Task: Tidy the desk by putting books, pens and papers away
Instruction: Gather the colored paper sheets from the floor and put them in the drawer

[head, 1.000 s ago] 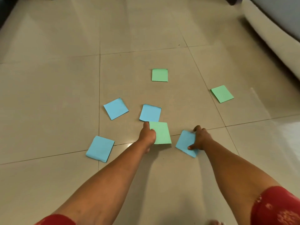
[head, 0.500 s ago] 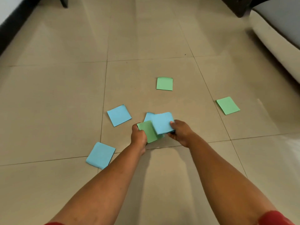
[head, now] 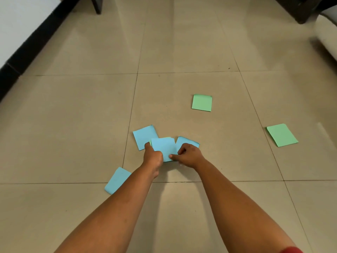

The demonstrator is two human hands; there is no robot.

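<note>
Head view, centre frame: gathering papers off the floor (head: 91, 125). Left hand (head: 152, 157) gripping a small stack (head: 163, 147), blue on top; right hand (head: 188, 155) pinching its near edge. Next, probably: blue sheet (head: 145, 136) just left, reachable one-handed.

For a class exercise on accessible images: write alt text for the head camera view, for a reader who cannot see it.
Two bare hands hold a small stack of paper squares, blue on top and green beneath, just above a beige tiled floor; the left hand grips its left edge and the right hand pinches its right edge. Three more blue squares and two green ones lie scattered around.
</note>
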